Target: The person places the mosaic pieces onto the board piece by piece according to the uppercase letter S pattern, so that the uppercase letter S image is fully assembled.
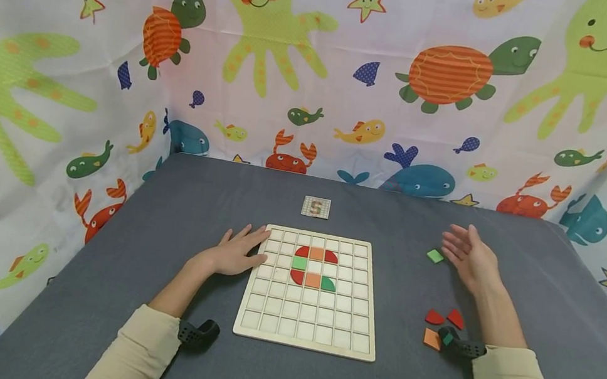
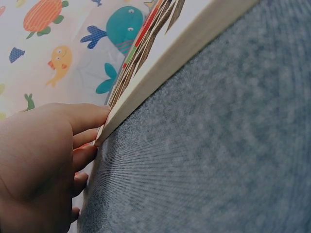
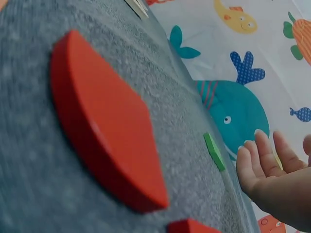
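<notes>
A wooden grid board [image 1: 305, 332] lies on the grey table, with red, orange and green tiles set in its upper middle cells. My left hand [image 1: 235, 254] touches the board's upper left edge, fingers stretched out; in the left wrist view its fingertips [image 2: 99, 110] meet the board's rim. To the right, my right hand [image 1: 473, 261] is held palm inward with relaxed fingers and nothing in them. Just left of it lies a light green square tile [image 1: 435, 256]. Nearer the right wrist are two red quarter-round tiles [image 1: 434, 317] and an orange square tile [image 1: 432, 339].
A small patterned card [image 1: 316, 207] lies behind the board. Black wrist cameras [image 1: 198, 333] sit on both wrists; the right one partly covers a dark green piece [image 1: 448, 339]. A curtain [image 1: 310, 45] printed with sea animals hangs around the table's back and sides.
</notes>
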{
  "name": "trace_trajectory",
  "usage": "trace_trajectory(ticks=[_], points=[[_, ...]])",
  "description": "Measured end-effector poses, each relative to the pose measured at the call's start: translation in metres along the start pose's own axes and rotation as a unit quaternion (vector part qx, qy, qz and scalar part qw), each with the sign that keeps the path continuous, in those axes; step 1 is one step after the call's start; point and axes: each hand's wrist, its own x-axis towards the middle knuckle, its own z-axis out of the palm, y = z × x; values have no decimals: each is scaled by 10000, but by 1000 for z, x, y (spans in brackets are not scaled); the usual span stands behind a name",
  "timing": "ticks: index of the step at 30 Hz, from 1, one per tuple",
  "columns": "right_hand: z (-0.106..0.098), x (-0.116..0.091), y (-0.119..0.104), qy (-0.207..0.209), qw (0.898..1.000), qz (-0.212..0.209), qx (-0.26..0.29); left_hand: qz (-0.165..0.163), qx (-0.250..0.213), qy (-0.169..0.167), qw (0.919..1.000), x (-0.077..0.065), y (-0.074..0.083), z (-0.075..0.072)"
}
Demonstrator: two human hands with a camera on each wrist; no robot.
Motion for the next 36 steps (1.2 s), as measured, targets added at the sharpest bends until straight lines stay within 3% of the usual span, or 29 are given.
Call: trace_trajectory(ticks=[5,9,11,14,18,28,32,36], points=[[-3,3,1,391,9963,29,-769,8,21,17,10000,1,-1,1],[-4,5,4,497,9834,-131,-1741,9,46,44,10000,1,-2,1],[-4,6,6,459,9683,-225,-2444,-1,52,46,10000,0,-2,1],[-4,5,9,345,9313,-437,-3601,-15,52,26,10000,0,-2,1],[-3,4,12,140,8889,-784,-4511,-34,46,23,10000,0,-2,1],[0,7,19,-210,8356,-1316,-5330,-92,131,-5,9999,1,-1,2],[1,8,21,-150,8217,-1424,-5517,-93,132,-12,9999,0,-1,2],[1,8,21,-106,8158,-1401,-5610,-86,99,0,9999,1,-2,2]])
